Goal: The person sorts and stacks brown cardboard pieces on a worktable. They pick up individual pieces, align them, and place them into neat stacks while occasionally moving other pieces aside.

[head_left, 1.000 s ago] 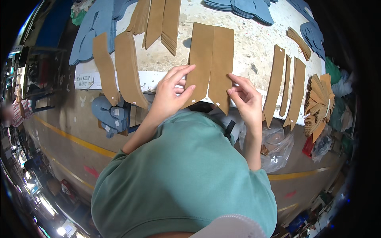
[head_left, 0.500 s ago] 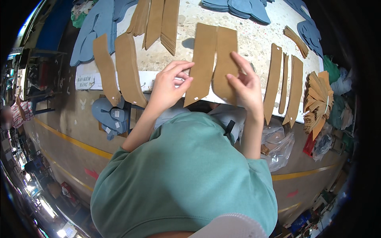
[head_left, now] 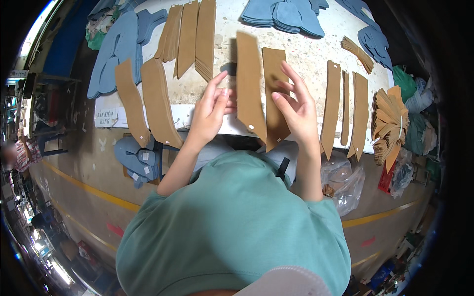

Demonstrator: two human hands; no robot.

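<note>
Two brown strip-like cut pieces are in front of me at the table's near edge. The left brown piece [head_left: 248, 81] appears raised and slightly blurred, with a small white tag at its lower end. Beside it, the right brown piece [head_left: 274, 98] lies a little lower, its pointed end past the edge. My left hand [head_left: 211, 111] is just left of the left piece, thumb and index finger apart; its other fingertips come close to the piece's edge, and I cannot tell if they touch. My right hand [head_left: 298, 109] hovers at the right piece with fingers spread.
Stacks of brown pieces [head_left: 160, 106] lie left, with more brown stacks [head_left: 205, 37] behind. Narrow brown strips [head_left: 332, 106] and a tied brown bundle [head_left: 390, 123] are right. Blue cut pieces [head_left: 281, 17] sit at the back of the white table [head_left: 306, 49]. A plastic bag [head_left: 343, 180] hangs below.
The left brown piece has shifted and turned, its lower end moving right toward the other piece. The right piece has moved lower. Both hands have drawn slightly off the pieces.
</note>
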